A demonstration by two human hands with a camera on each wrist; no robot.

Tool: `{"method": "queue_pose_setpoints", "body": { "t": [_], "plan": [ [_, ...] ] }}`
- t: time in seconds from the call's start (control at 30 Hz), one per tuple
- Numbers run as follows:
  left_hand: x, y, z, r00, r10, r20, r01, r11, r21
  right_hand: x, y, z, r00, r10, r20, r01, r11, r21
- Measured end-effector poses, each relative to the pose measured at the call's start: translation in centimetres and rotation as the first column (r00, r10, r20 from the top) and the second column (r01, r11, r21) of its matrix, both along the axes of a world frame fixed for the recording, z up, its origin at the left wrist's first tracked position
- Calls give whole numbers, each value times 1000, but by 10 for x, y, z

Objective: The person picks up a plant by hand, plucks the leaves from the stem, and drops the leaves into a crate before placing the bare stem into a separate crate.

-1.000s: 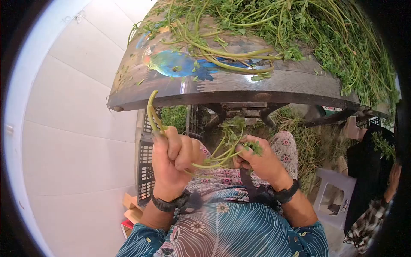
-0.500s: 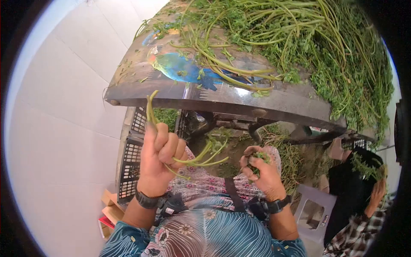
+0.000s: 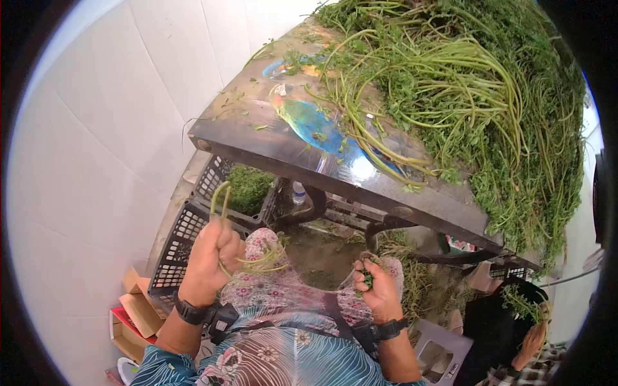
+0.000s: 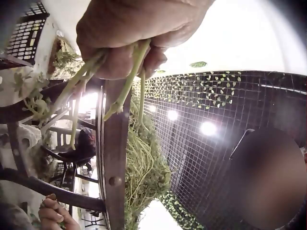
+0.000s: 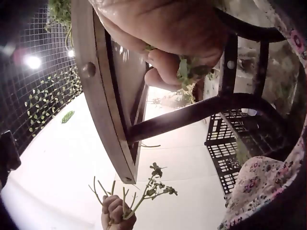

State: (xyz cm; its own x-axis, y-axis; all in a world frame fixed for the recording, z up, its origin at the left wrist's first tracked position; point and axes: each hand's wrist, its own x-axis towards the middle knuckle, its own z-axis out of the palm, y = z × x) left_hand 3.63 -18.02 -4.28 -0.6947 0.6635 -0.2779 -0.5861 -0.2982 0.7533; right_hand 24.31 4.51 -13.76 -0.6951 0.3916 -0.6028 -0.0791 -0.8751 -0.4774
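Note:
The left hand (image 3: 209, 260) grips several green stems (image 3: 261, 260); their ends stick up above the fist and leafy tips trail toward the lap. In the left wrist view, the fingers of the left hand (image 4: 136, 40) curl round the stems (image 4: 125, 88). Over the right knee, the right hand (image 3: 378, 288) holds small green leaves (image 3: 367, 278) in curled fingers. Close up in the right wrist view, leaves (image 5: 184, 72) poke out from under the right hand (image 5: 168, 36). The two hands are apart, both below the table edge.
A large heap of green plants (image 3: 463, 96) covers much of the table (image 3: 257, 138). Black crates (image 3: 177, 248), one with greens inside (image 3: 248, 190), stand at the left near cardboard boxes (image 3: 138, 309). A grey stool (image 3: 444, 347) and another person (image 3: 499, 321) are at the right.
The right hand has come away from the stems with leaves in its fingers. The left hand, still gripping the stems, has moved left and lower, and the head view has turned.

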Motion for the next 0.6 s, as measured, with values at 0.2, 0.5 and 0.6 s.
{"method": "queue_pose_setpoints", "body": {
  "t": [0.2,0.5,0.6],
  "plan": [
    [0,-12,2,1000,-6,23,6,1000,-9,5,0,-4,996,-37,83,27,993,117],
    [-4,-20,-12,993,7,118,-11,999,34,7,1,-9,998,-31,55,32,999,-6],
    [-6,-21,-14,990,24,140,-27,999,25,-2,2,-18,996,-43,73,39,998,55]
  ]
}}
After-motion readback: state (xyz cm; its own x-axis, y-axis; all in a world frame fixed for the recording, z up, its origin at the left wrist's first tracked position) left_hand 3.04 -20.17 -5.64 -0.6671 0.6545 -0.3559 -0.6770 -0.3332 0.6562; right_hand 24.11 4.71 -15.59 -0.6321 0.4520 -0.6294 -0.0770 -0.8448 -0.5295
